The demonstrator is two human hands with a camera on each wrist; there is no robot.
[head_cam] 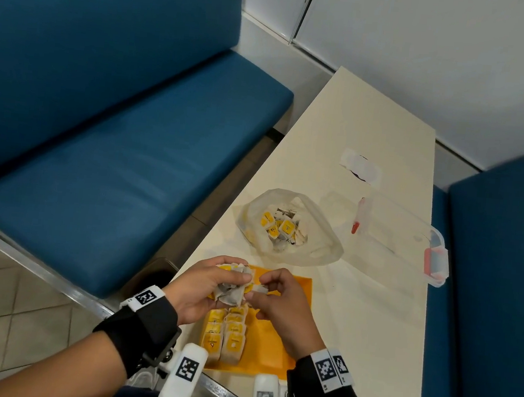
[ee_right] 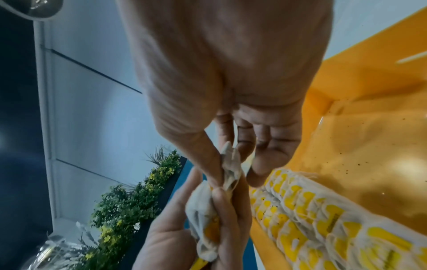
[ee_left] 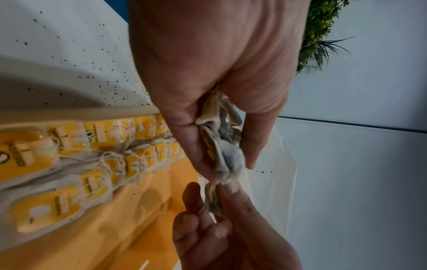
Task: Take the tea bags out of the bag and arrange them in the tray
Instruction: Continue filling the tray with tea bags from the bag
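A clear box (head_cam: pixel 411 232) and a plastic bag (head_cam: pixel 286 229) of tea bags are seen beyond the orange tray (head_cam: pixel 289 300) on the table (head_cam: pixel 369 336). Above two rows laid in the tray, a crumpled bunch of tea bags (head_cam: pixel 235 283) is gripped by the left hand (head_cam: pixel 207 286); one tea bag (head_cam: pixel 260 289) is pinched by the right hand (head_cam: pixel 279 299).

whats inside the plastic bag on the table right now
The plastic bag lies open with loose tea bags inside, several showing yellow tags. How many lie underneath cannot be seen; the top ones and the bag's folds cover them.
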